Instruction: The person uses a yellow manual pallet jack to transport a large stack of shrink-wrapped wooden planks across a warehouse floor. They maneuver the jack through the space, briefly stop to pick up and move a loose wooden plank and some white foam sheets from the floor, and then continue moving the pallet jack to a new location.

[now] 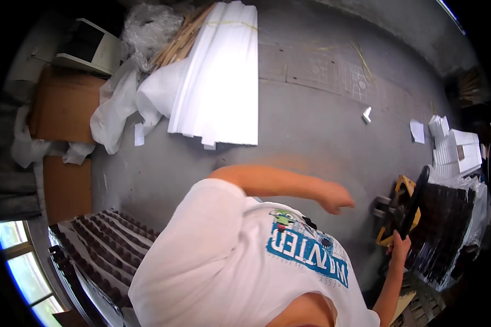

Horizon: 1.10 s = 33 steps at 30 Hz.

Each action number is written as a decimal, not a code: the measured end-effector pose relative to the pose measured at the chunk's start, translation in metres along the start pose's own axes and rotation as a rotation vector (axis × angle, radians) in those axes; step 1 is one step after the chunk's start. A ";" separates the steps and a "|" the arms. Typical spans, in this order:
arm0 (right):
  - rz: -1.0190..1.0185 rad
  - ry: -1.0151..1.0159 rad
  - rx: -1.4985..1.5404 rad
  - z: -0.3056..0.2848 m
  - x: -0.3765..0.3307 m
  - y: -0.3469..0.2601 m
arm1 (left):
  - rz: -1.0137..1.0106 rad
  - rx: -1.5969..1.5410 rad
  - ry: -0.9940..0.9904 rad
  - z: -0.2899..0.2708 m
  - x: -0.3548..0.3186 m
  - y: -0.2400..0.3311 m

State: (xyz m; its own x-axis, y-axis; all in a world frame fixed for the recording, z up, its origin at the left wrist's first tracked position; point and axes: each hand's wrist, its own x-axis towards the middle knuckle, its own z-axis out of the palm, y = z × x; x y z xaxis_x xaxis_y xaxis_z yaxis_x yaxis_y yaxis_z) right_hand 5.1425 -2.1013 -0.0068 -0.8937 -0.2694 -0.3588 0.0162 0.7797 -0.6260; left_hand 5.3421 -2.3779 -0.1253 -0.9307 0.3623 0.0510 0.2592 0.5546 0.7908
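Right hand gripping a black tray edge; left hand loosely curled, empty.

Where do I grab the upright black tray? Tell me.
Probably the lower end of the black tray, from the near side, where the right hand grips it: it stands on edge, thin rim exposed, stacked trays crowding its far side.

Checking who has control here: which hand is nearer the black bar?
Right. The right hand has its grip on the lower end of the black bar. The left hand is off to the bar's left, not touching it.
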 end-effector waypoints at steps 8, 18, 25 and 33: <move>-0.009 0.072 0.046 0.142 0.034 -0.126 | -1.160 -0.184 1.007 0.114 -0.478 -0.119; 0.042 0.051 0.152 0.274 0.008 -0.218 | -1.660 0.189 0.581 0.454 -0.689 -0.008; 0.027 0.013 0.199 0.363 -0.065 -0.250 | -1.782 -0.667 1.005 0.330 -0.779 -0.096; -0.109 -0.170 0.473 0.456 -0.131 -0.349 | -0.686 0.043 0.924 -0.140 -0.672 -0.183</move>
State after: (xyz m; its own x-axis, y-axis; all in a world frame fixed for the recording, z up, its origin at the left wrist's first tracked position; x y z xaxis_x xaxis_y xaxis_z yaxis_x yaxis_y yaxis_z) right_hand 5.4584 -2.5963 -0.0573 -0.8167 -0.4535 -0.3569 0.1631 0.4119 -0.8965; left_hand 5.8835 -2.8278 -0.2190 -0.7088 -0.7028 0.0599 -0.3828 0.4546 0.8043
